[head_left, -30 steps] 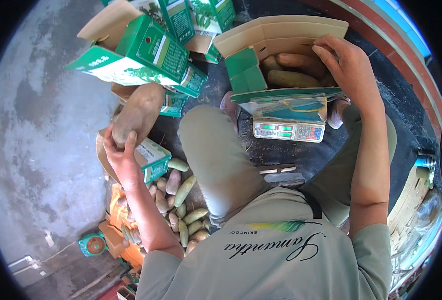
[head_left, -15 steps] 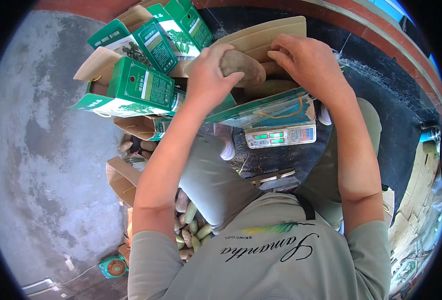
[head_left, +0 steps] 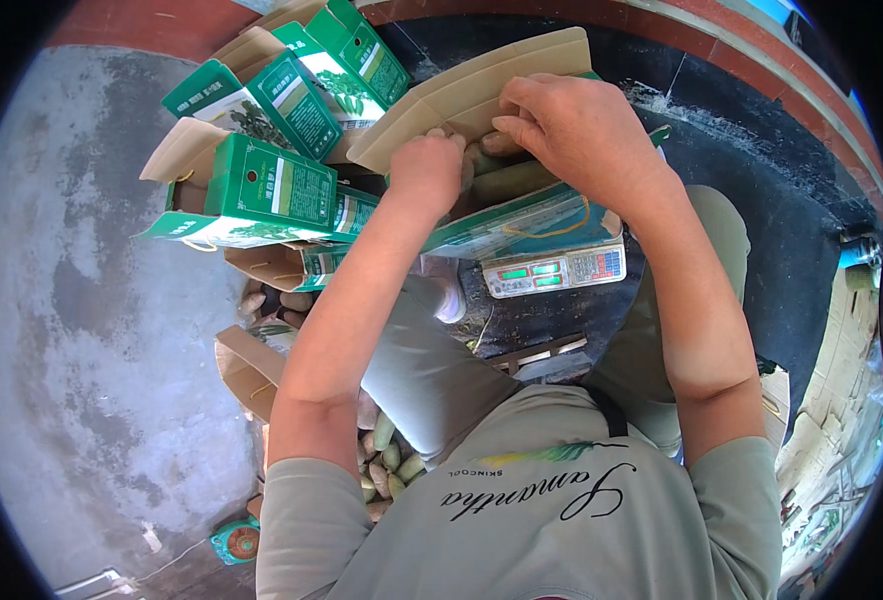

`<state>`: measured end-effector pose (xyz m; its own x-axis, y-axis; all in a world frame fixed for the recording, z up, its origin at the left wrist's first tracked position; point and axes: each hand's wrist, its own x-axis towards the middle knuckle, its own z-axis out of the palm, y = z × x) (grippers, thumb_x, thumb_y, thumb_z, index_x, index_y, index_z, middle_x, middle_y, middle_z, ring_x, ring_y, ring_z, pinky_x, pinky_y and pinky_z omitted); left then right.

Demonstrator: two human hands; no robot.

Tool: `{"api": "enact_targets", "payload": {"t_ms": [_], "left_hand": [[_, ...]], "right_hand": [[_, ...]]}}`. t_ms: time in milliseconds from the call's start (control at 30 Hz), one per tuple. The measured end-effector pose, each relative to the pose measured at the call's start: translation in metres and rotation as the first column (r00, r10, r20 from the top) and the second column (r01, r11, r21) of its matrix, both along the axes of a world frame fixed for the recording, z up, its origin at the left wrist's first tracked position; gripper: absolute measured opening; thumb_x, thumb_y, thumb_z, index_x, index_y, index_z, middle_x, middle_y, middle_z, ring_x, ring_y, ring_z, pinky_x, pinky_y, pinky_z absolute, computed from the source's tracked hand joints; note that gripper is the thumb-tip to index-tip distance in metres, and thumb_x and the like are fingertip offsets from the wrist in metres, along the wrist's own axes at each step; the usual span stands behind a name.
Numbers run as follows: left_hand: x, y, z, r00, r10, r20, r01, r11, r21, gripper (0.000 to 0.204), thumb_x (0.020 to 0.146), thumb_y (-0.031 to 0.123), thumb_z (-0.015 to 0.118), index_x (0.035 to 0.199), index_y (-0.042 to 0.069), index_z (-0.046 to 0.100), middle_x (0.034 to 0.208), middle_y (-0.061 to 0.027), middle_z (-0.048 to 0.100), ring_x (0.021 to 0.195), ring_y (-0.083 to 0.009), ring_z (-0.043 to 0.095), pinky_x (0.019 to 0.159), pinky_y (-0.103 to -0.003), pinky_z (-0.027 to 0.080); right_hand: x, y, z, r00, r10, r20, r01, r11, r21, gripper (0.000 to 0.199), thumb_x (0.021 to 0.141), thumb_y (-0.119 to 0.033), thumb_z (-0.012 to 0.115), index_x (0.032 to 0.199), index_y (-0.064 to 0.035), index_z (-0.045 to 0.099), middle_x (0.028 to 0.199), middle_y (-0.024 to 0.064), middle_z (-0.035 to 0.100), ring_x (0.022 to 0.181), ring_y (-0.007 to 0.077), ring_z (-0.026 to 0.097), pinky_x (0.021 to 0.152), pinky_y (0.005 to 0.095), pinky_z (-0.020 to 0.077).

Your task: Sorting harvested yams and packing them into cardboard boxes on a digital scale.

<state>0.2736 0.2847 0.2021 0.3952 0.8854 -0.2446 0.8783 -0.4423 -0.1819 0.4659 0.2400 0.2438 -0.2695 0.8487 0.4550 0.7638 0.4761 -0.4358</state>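
A tall green carton (head_left: 517, 220) stands with its brown cardboard flap (head_left: 472, 85) raised at the far side. Inside lie long, thick root vegetables (head_left: 512, 183), green and brownish. My left hand (head_left: 428, 172) is down in the left end of the carton, its fingers curled. What lies under them is mostly hidden. At the far right of the opening, my right hand (head_left: 567, 125) is closed, thumb against fingers, beside the flap and a brown root vegetable (head_left: 502, 144). Whether anything is pinched there is hidden.
A digital scale (head_left: 554, 270) with lit green displays sits under the carton. More green cartons (head_left: 277, 180) stand open at the left. Loose root vegetables (head_left: 382, 465) lie on the floor by my left leg. A small green-rimmed round device (head_left: 237, 541) is at lower left.
My left hand has lowered a large brown root vegetable into the carton, where it is now largely hidden. My right hand has shifted left along the opening.
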Motion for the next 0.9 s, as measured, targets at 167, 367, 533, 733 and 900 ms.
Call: {"api": "enact_targets", "payload": {"t_ms": [167,367,533,733,900], "left_hand": [[-0.017,-0.011,0.021,0.932,-0.073,0.356,0.022,0.989,0.145,0.042,0.076,0.016,0.064,0.116,0.012,0.055,0.101,-0.0145,0.06,0.089,-0.033,0.06,0.075,-0.041,0.049],[-0.056,-0.052,0.044,0.716,-0.044,0.696,-0.221,0.932,0.286,0.023,0.078,0.011,0.063,0.099,0.003,0.063,0.095,-0.0142,0.064,0.088,-0.0266,0.062,0.079,-0.031,0.046],[-0.099,-0.087,0.035,0.615,-0.079,0.785,-0.324,0.882,0.343,0.018,0.078,0.008,0.062,0.095,0.002,0.063,0.096,-0.0133,0.064,0.087,-0.0279,0.062,0.078,-0.034,0.048],[-0.12,-0.11,0.024,0.543,0.015,0.839,-0.481,0.825,0.296,0.014,0.079,0.009,0.061,0.091,0.001,0.064,0.095,-0.0135,0.065,0.091,-0.0274,0.062,0.081,-0.034,0.047],[-0.126,-0.114,0.022,0.644,-0.032,0.764,-0.424,0.817,0.391,0.013,0.079,0.01,0.061,0.089,0.002,0.064,0.095,-0.0127,0.065,0.09,-0.0285,0.06,0.08,-0.035,0.046]], "right_hand": [[-0.002,0.002,-0.005,1.0,0.013,-0.024,-0.012,0.997,0.077,0.018,0.078,-0.022,0.059,0.075,-0.0041,0.058,0.065,0.0155,0.06,0.067,0.0331,0.061,0.059,0.0417,0.0492],[-0.001,0.001,-0.006,1.0,-0.004,0.024,0.005,1.0,-0.001,0.016,0.082,-0.021,0.058,0.084,-0.0051,0.061,0.074,0.0145,0.061,0.072,0.0337,0.06,0.064,0.0407,0.0473],[0.002,0.005,-0.013,1.0,-0.03,-0.007,0.03,0.992,0.121,0.019,0.078,-0.023,0.061,0.085,-0.005,0.062,0.072,0.0146,0.063,0.07,0.0309,0.062,0.062,0.0391,0.0495],[0.004,-0.015,-0.005,0.99,-0.003,-0.142,0.028,0.985,0.168,0.015,0.082,-0.015,0.06,0.092,-0.004,0.061,0.084,0.0143,0.063,0.077,0.0303,0.061,0.066,0.0342,0.0481],[0.032,-0.042,-0.017,0.924,-0.079,-0.373,0.146,0.977,0.156,0.015,0.087,-0.011,0.057,0.097,-0.0012,0.062,0.082,0.0084,0.064,0.077,0.0143,0.062,0.07,0.0252,0.0481]]}}
